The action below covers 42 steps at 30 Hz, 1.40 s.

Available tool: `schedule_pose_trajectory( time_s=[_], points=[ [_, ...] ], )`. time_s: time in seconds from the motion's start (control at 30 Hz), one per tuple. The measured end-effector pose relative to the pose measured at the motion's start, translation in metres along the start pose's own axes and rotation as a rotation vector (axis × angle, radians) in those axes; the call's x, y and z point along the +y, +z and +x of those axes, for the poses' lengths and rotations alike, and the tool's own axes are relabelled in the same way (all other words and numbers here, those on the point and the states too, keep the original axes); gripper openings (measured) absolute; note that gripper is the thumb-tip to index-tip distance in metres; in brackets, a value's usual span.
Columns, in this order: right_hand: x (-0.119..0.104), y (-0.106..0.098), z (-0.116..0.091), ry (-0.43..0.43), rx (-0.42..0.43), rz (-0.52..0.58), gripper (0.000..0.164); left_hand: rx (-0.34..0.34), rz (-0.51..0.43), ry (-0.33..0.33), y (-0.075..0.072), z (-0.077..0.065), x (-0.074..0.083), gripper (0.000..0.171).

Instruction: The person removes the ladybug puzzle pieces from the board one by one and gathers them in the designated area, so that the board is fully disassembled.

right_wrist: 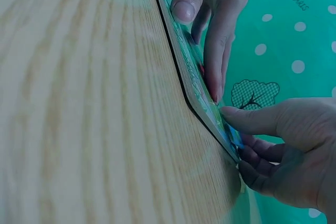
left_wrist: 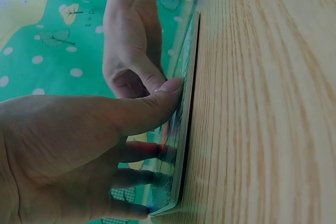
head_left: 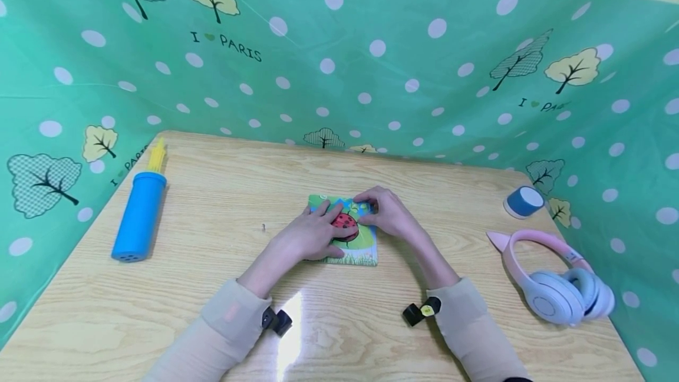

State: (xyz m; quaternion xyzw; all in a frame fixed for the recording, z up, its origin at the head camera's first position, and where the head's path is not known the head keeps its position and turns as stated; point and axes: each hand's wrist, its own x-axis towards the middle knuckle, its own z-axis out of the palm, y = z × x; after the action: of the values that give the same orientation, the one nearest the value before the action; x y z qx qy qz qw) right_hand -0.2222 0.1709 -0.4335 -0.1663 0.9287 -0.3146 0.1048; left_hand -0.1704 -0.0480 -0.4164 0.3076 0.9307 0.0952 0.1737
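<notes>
A thin, flat ladybug picture board [head_left: 365, 243] lies on the wooden table, with green, blue and red areas on its face. My left hand [head_left: 312, 233] rests across its left part, fingers spread and fairly straight, thumb near the front edge [left_wrist: 185, 124]. At the far right corner, my right hand [head_left: 389, 212] grips the board, thumb on the upper face and other fingers curled at the edge. From the right wrist, a bit of blue shows between that thumb [right_wrist: 249, 120] and the curled fingers [right_wrist: 257, 163]. The left hand covers part of the picture.
On the left lies a blue hand pump [head_left: 139, 217] with a yellow nozzle. A pink and light-blue headset [head_left: 551, 299] and a blue-and-white round container [head_left: 523, 201] are at the right. A tiny dark item [head_left: 263, 227] lies left of the board. Green dotted cloth [head_left: 366, 69] hangs behind.
</notes>
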Motion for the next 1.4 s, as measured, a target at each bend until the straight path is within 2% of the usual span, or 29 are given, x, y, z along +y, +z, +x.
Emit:
schedule_pose_trajectory(
  time_s=[0.3, 0.6, 0.73, 0.87, 1.13, 1.4],
  points=[
    [0.001, 0.000, 0.000, 0.001, 0.026, 0.073, 0.046, -0.005, 0.001, 0.006, 0.000, 0.000, -0.001, 0.059],
    [0.006, 0.000, 0.000, -0.045, 0.017, 0.165, 0.036, -0.015, 0.014, 0.002, 0.000, 0.000, -0.001, 0.060],
    [0.008, -0.002, 0.000, 0.019, 0.062, 0.207, 0.035, -0.017, 0.017, 0.013, 0.000, 0.000, 0.000, 0.060],
    [0.013, -0.006, 0.002, 0.104, 0.104, 0.295, 0.031, -0.019, 0.022, 0.010, 0.000, 0.001, -0.001, 0.060],
    [0.033, -0.033, 0.002, 0.149, 0.105, 0.416, 0.029, -0.026, 0.014, -0.001, -0.002, 0.002, -0.001, 0.059],
    [0.060, -0.075, -0.013, 0.215, 0.046, 0.451, 0.035, -0.029, 0.012, 0.002, -0.003, 0.000, -0.001, 0.059]
  ],
)
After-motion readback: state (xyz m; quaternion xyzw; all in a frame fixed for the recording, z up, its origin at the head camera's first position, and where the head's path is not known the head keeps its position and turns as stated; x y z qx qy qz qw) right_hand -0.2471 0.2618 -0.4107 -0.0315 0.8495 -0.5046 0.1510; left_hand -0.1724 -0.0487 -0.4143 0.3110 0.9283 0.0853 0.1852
